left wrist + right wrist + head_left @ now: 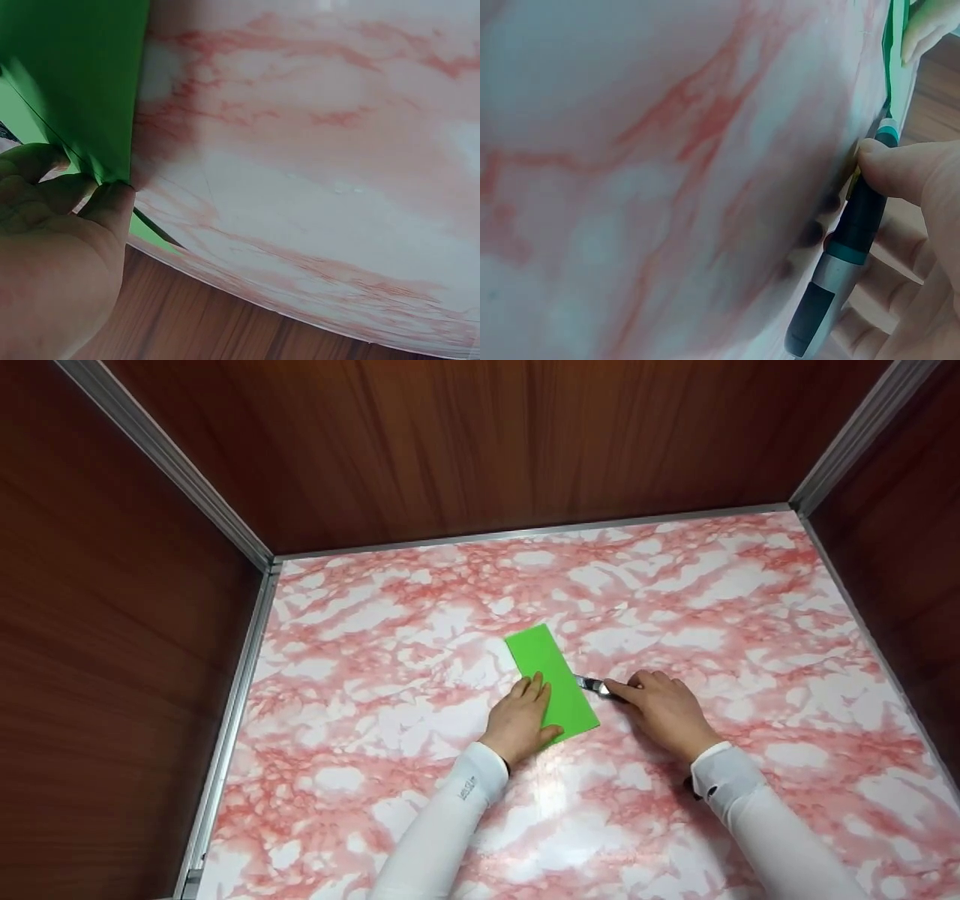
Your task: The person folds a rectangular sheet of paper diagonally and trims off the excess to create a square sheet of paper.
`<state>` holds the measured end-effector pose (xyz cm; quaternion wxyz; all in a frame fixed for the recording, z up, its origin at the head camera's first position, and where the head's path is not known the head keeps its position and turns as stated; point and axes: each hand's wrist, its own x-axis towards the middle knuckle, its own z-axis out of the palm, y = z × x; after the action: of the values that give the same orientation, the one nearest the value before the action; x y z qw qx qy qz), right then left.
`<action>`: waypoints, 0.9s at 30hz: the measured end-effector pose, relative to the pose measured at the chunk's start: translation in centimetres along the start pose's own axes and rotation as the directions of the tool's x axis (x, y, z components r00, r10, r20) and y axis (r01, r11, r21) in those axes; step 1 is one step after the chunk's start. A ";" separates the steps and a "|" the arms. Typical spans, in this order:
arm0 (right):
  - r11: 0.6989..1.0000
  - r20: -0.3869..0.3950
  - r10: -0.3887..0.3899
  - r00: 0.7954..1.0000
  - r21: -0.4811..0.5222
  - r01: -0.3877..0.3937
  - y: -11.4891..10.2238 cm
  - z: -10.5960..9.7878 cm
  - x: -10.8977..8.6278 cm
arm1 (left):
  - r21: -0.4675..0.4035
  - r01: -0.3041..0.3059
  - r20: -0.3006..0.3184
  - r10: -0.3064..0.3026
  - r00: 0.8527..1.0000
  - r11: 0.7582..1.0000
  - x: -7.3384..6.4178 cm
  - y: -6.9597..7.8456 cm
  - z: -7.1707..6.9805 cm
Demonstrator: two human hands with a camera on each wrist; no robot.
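A green folded sheet of paper lies slanted on the table. My left hand rests on its lower left part, fingers stretched over the paper and thumb by the near edge. In the left wrist view the fingertips press at the edge of the green sheet. My right hand grips a utility knife, its silver front end right at the sheet's right edge. The right wrist view shows the knife's dark and silver handle between thumb and fingers, its tip end toward the paper's folded layers.
The tabletop has a pink and white marbled surface. Dark wood-grain panels enclose it at the back and on both sides, with metal strips along the joints.
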<state>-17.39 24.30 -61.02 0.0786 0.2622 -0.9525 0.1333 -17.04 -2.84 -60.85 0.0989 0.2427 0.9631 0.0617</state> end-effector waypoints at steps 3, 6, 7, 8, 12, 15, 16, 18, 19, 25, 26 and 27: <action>1.000 0.007 -0.002 1.000 0.004 0.002 -0.1 0.1 0.3 | -0.005 0.001 0.002 -0.001 1.000 1.000 0.0 0.0 0.0; 1.000 0.015 -0.003 1.000 0.009 0.003 -0.2 0.2 0.5 | -0.009 0.004 0.000 -0.004 1.000 1.000 0.0 0.1 0.0; 1.000 0.017 -0.004 1.000 0.011 0.004 -0.3 0.2 0.6 | -0.011 0.004 -0.003 -0.004 1.000 1.000 0.0 0.1 0.0; 1.000 0.019 -0.005 1.000 0.011 0.004 -0.3 0.2 0.7 | -0.010 0.006 -0.005 -0.006 1.000 1.000 0.1 0.1 0.1; 1.000 0.017 -0.007 1.000 0.011 0.007 -0.4 0.4 1.1 | -0.003 0.006 -0.020 -0.006 1.000 1.000 0.1 0.0 0.2; 1.000 0.010 -0.008 1.000 0.012 0.008 -0.4 0.4 1.2 | 0.006 0.002 -0.029 -0.002 1.000 1.000 0.1 0.0 0.3; 1.000 0.008 -0.007 1.000 0.013 0.007 -0.5 0.4 1.3 | 0.008 0.001 -0.029 -0.001 1.000 1.000 0.1 0.0 0.3; 1.000 0.009 -0.003 1.000 0.010 0.003 -0.5 0.4 1.3 | 0.011 -0.001 -0.031 0.001 1.000 1.000 0.2 0.0 0.3; 1.000 0.011 -0.002 1.000 0.008 0.002 -0.6 0.4 1.4 | 0.011 -0.003 -0.035 0.004 0.999 1.000 0.2 0.0 0.3; 1.000 0.024 0.007 1.000 -0.006 -0.007 -0.7 0.2 1.4 | 0.009 -0.001 -0.031 0.001 1.000 1.000 0.1 0.0 0.3; 1.000 0.024 0.007 1.000 -0.009 -0.007 -0.6 0.2 1.4 | 0.009 0.000 -0.031 0.001 1.000 1.000 0.2 0.0 0.3; 1.000 0.022 0.007 1.000 -0.011 -0.007 -0.6 0.2 1.4 | 0.010 0.001 -0.029 0.000 1.000 1.000 0.2 0.0 0.2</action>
<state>-18.27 23.08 -60.77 0.0690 0.2597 -0.9550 0.1255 -17.13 -2.74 -61.10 0.0839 0.2421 0.9647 0.0604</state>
